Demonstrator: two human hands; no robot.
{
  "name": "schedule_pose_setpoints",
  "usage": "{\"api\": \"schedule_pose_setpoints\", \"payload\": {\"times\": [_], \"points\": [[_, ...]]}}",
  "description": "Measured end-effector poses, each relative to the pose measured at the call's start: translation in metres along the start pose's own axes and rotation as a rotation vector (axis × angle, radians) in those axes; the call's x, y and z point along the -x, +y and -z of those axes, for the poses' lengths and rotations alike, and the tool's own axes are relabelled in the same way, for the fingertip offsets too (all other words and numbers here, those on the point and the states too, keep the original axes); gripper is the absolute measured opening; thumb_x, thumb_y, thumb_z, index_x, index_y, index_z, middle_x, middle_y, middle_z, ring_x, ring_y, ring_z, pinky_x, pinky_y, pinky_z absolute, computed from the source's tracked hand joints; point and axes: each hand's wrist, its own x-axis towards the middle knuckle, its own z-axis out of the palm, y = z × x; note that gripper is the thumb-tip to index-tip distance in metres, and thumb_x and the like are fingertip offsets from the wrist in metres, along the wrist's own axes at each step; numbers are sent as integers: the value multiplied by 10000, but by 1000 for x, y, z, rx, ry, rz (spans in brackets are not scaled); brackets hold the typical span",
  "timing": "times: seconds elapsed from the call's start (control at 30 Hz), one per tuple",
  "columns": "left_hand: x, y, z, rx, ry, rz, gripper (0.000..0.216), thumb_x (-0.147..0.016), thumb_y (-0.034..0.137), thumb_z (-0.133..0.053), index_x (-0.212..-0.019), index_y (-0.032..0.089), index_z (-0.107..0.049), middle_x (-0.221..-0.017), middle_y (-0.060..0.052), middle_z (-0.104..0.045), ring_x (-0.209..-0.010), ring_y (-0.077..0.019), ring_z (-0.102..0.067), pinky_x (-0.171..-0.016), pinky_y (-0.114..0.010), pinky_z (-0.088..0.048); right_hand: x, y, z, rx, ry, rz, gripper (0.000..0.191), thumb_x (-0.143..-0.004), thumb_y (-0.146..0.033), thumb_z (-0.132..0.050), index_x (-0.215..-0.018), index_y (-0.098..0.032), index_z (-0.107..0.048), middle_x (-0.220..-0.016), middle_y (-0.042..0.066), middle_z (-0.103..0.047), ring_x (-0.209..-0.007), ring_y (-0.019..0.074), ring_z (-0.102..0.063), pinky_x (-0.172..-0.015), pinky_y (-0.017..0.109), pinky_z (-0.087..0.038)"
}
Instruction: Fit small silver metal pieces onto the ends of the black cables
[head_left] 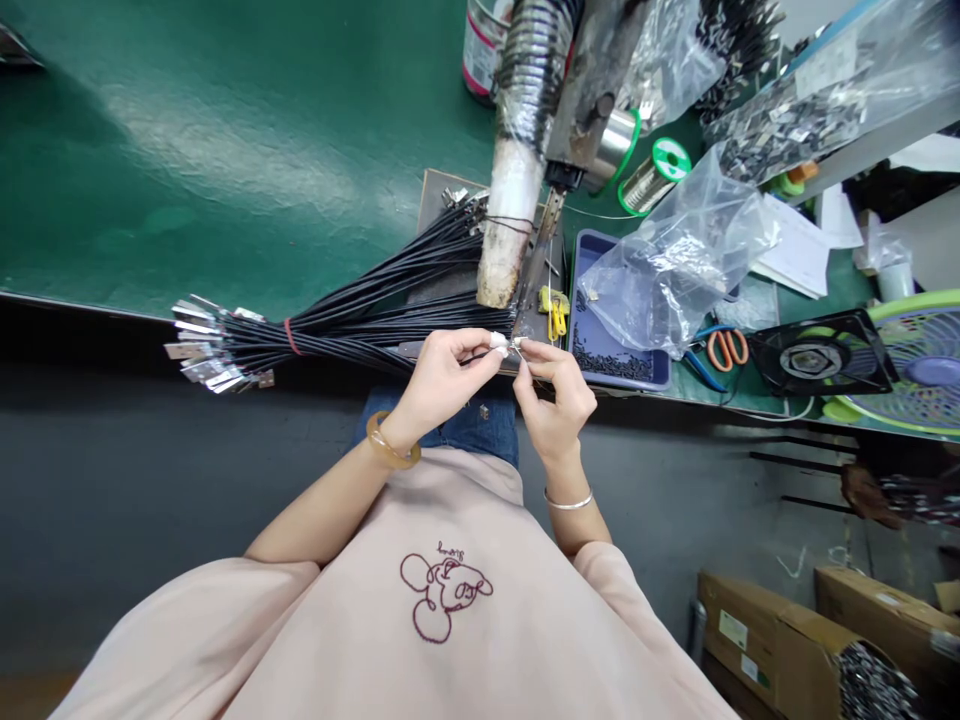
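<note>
My left hand (pixel 453 376) is closed in a pinch, with white coverings on the fingertips. Opposite it, my right hand (pixel 556 388) pinches too, its fingertips almost meeting the left ones. Between them is a small shiny metal connector (pixel 515 345), mostly covered by the fingers. Just behind my hands lies a bundle of black cables (pixel 360 325), tied with a red band (pixel 291 337) and ending in flat metal plugs (pixel 217 345) on the left. A soldering iron (pixel 541 235) points down toward my hands, beside a taped metal hose (pixel 510 225).
Right of my hands stands a purple tray (pixel 661 372) with small black pieces and a plastic bag (pixel 690 255). Near it are a yellow clip-like piece (pixel 553 312), solder spools (pixel 654 178), orange-handled scissors (pixel 727 350) and a black fan (pixel 821 355). Cardboard boxes (pixel 772 640) stand on the floor.
</note>
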Motion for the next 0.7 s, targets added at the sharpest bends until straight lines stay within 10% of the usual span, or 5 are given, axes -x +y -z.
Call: {"api": "schedule_pose_setpoints", "payload": {"times": [0.7], "points": [[-3,6,-3,60,64,78,136,-753,248,-686,-714,121,-713,-571,20,-474,-527,-69,-376,-494,-195,-325,-10,5,-1,-6,-26,130,161,-884,-76,-617,-865,-231,-578,-1055,62,-759,-928,166,-753,-802,305,-656]]}}
